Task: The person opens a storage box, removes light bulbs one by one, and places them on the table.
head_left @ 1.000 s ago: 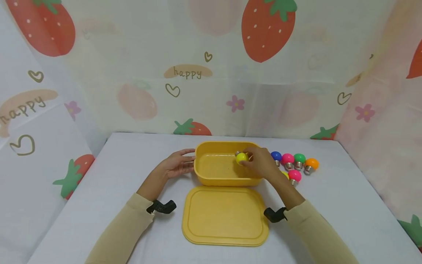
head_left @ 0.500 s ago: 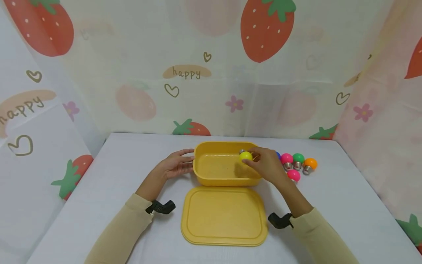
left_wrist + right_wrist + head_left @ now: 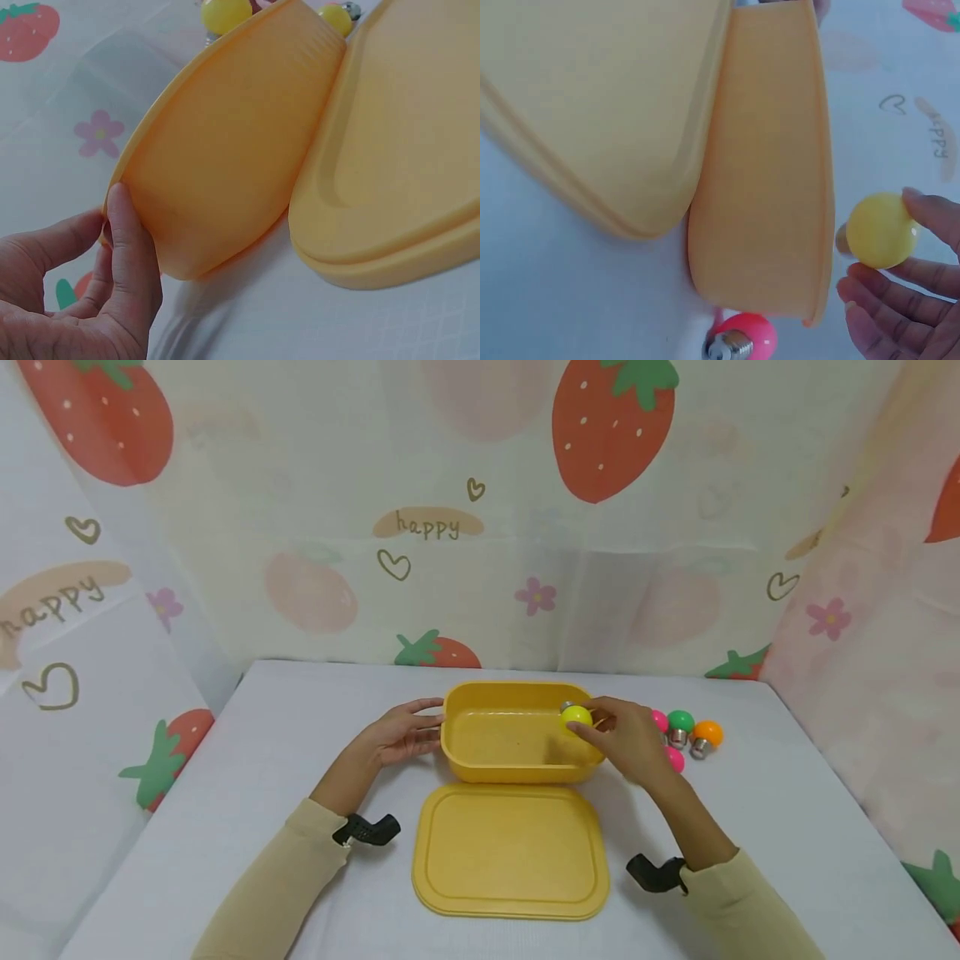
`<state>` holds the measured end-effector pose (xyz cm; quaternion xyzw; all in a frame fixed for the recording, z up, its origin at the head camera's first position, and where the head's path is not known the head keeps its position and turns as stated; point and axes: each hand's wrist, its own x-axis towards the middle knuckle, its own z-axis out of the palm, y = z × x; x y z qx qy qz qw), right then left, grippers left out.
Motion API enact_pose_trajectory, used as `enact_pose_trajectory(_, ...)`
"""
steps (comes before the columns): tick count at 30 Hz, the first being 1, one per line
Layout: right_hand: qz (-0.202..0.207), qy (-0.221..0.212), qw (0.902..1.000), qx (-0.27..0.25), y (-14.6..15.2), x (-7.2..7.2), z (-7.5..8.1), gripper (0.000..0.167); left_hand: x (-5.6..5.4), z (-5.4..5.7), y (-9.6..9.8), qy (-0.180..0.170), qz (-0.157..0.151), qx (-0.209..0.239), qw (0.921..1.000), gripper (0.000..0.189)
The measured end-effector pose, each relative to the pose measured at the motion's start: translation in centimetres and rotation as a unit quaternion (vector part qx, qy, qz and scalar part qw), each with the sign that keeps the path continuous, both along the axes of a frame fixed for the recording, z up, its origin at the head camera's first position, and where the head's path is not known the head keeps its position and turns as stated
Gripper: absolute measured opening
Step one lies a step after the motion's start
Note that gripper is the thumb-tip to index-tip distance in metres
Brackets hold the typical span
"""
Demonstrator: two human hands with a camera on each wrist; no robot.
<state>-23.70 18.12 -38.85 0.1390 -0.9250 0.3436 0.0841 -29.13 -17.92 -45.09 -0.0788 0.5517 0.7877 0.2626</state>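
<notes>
My right hand (image 3: 626, 735) pinches a yellow light bulb (image 3: 577, 719) between thumb and fingers, over the right end of a yellow plastic box (image 3: 517, 773). The bulb's metal base points away from the palm in the right wrist view, where its round yellow globe (image 3: 883, 230) shows beside the box wall (image 3: 761, 157). On the other side, the fingers of my left hand (image 3: 405, 733) lie fairly straight against the box's left end. Up close in the left wrist view, the fingertips (image 3: 120, 196) are right at the box rim.
The flat yellow lid (image 3: 512, 852) lies on the white table in front of the box. Right of the box are several more bulbs, including green (image 3: 680, 721), orange (image 3: 708, 732) and pink (image 3: 675, 760) ones. A strawberry-print curtain (image 3: 480, 602) stands behind the table.
My right hand has moved to the right with the yellow bulb, from over the box's interior toward its right end, covering the blue bulb. My left hand has stayed at the box.
</notes>
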Motion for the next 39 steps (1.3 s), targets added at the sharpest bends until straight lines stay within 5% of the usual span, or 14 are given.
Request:
enact_pose_trajectory(11, -0.007, 0.016, 0.9998, 0.007, 0.8, 0.7, 0.5, 0.041, 0.7, -0.4, -0.8, 0.005, 0.004, -0.010, 0.9999, 0.057)
enact_pose_trajectory(21, -0.023, -0.002, 0.9997, -0.001, 2.9, 2.0, 0.9, 0.044, 0.2, -0.3, -0.5, 0.002, 0.008, -0.001, 1.0000, 0.056)
enact_pose_trajectory(39, -0.073, 0.015, 0.9972, 0.009, 6.7, 4.8, 0.4, 0.046, 0.2, 0.0, -0.2, 0.032, -0.023, 0.008, 0.9992, 0.059)
